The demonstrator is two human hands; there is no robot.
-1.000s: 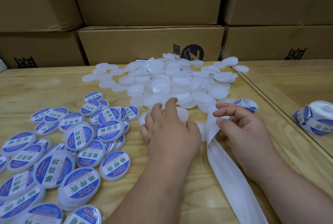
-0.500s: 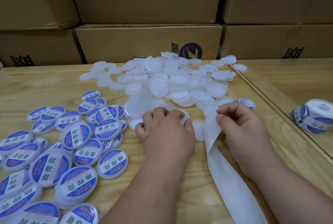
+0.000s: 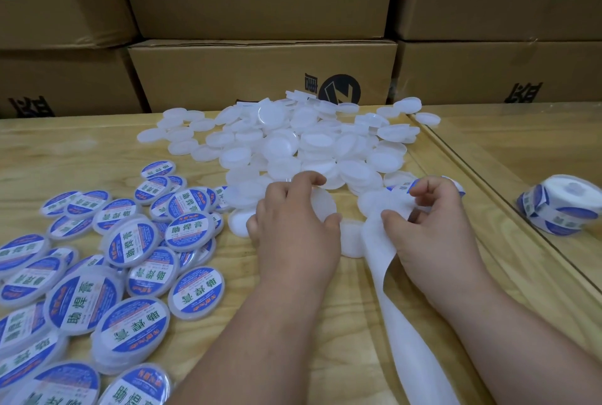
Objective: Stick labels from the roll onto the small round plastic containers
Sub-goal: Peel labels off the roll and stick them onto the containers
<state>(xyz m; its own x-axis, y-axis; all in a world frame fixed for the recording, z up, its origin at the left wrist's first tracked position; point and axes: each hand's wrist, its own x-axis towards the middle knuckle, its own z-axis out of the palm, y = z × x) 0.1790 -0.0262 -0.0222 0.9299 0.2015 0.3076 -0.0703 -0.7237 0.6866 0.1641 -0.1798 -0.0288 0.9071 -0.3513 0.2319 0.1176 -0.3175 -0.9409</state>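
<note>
Gripping a blank lid (image 3: 321,209), the left hand (image 3: 293,228) waits while the right hand (image 3: 433,232) pinches the liner (image 3: 387,274), probably peeling a label (image 3: 402,188) that next needs centring on it.

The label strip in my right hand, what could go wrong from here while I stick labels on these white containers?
The empty backing strip trails off the table edge and may snag. The right hand peels a label beside loose containers; it could stick to the wrong one. The left hand holds one container only lightly.
</note>
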